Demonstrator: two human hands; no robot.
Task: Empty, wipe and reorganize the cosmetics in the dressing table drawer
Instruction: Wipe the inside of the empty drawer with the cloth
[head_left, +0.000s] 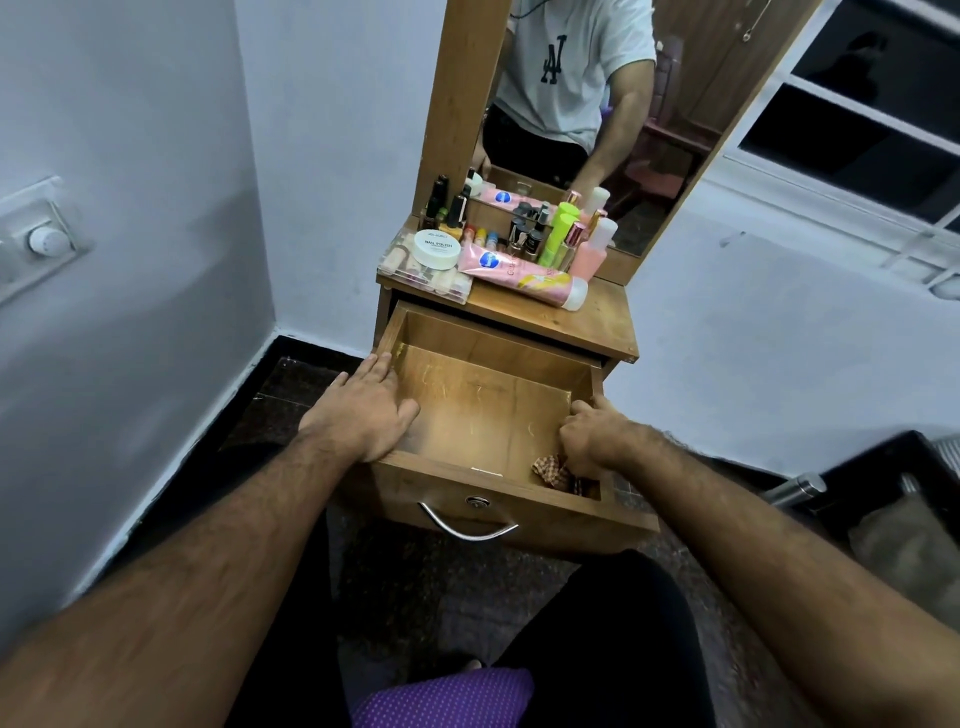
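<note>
My right hand (589, 441) fingers bunch the checked cloth (558, 472) in the drawer (498, 405)'s lower-right corner; left hand (363, 410) lies flat, bracing the rim — I'd sweep corners slowly. Cosmetics (519, 249) wait upper-centre, on top.

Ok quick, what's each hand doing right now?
Left hand: open, fingers flat on the left wall of the drawer.
Right hand: closed, gripping a checked cloth in the drawer's front right corner.
</note>
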